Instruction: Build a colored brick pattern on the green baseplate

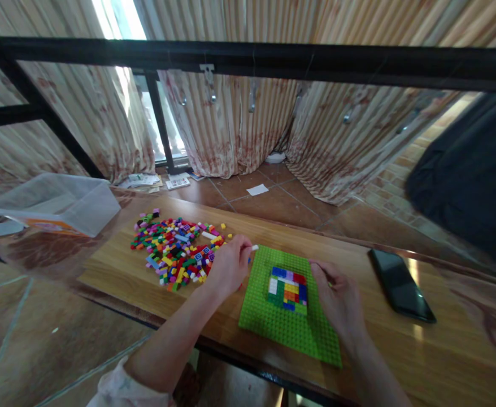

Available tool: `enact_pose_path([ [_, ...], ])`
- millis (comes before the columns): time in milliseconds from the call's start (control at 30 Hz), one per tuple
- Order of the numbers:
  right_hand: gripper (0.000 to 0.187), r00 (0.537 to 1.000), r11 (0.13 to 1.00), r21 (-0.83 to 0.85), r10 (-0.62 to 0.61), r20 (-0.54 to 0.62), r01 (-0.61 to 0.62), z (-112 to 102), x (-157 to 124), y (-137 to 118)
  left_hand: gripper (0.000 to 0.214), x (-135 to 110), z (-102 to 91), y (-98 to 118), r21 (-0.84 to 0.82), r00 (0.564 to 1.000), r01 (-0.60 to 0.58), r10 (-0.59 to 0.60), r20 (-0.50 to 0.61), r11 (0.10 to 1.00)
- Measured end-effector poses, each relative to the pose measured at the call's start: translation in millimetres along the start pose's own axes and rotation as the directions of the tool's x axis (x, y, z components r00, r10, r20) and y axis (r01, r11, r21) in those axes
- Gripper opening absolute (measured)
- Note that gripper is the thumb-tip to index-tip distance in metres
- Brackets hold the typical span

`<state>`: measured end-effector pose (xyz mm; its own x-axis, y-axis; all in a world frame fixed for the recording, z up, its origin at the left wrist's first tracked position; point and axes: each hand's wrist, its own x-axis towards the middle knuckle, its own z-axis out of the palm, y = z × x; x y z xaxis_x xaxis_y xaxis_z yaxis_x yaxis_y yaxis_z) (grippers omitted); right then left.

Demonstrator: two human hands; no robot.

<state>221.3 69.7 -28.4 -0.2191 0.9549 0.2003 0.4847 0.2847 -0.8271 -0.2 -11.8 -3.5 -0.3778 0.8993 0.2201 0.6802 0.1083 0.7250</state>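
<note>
A small white toy brick (255,247) is pinched in the fingertips of my left hand (230,265), beside the upper left edge of a green studded baseplate (259,316). On the plate sits a squarish patch of joined bricks (291,289) in blue, red, white, yellow, orange, green and lilac. My right hand (336,297) rests over the plate's right edge with its fingers curled in; what they hold, if anything, is hidden. Left of my left hand spreads a heap of loose mixed-colour bricks (180,254), partly covered by that hand.
All this lies on a wooden table (121,271). A black phone (401,285) lies at the right. Behind the heap, at far left, stands a translucent plastic bin (61,198). A black metal bar (248,59) crosses in front of curtains (231,124). Papers (257,190) lie on the tiled floor.
</note>
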Motion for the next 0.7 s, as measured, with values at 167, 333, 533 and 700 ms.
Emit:
enact_pose_path([
  [167, 0.029, 1.000, 0.988, 0.155, -0.004, 0.014, 0.002, -2, -5, -8, 0.011, -11, 26.0, 21, -0.362, 0.997, 0.012, 0.017, 0.076, 0.932],
  [333, 0.029, 0.993, 0.943, 0.324, 0.039, 0.108, -0.072, -1, -10, -12, 0.008, -19, 48.5, 39, -0.518, 0.990, 0.112, -0.051, 0.130, 0.848],
  [533, 0.030, 0.980, 0.855, 0.485, 0.123, 0.155, -0.184, 0, -13, -19, 0.009, -24, 58.1, 53, -0.534, 0.978, 0.155, -0.052, 0.203, 0.831],
  [700, 0.029, 0.972, 0.797, 0.558, 0.169, 0.164, -0.232, -2, -11, -20, 0.010, -27, 62.9, 62, -0.537, 0.974, 0.142, -0.022, 0.223, 0.832],
])
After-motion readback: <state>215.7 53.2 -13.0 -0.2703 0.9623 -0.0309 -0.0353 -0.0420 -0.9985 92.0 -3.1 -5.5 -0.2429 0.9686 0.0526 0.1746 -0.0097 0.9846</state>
